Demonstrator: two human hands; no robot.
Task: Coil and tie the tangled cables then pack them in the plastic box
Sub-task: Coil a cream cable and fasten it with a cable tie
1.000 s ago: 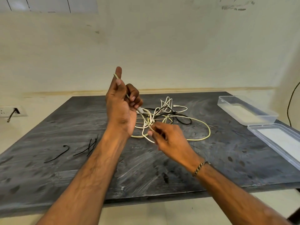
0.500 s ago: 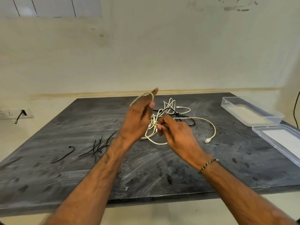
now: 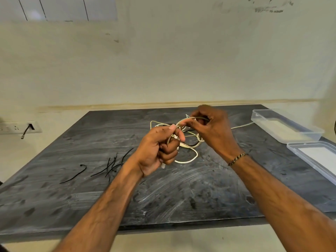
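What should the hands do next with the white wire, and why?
Probably lay another loop into the left hand. It already grips a small bundle of the white cable, the right hand pinches an arch of it, and most lies tangled on the table.

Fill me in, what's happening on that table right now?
A person is coiling a white cable above the dark table. The left hand grips the gathered loops while the right hand pinches the next arc of it. More white and black cable lies tangled beneath. Black ties lie untouched to the left. The plastic box and its lid sit on the right, nothing packed yet.
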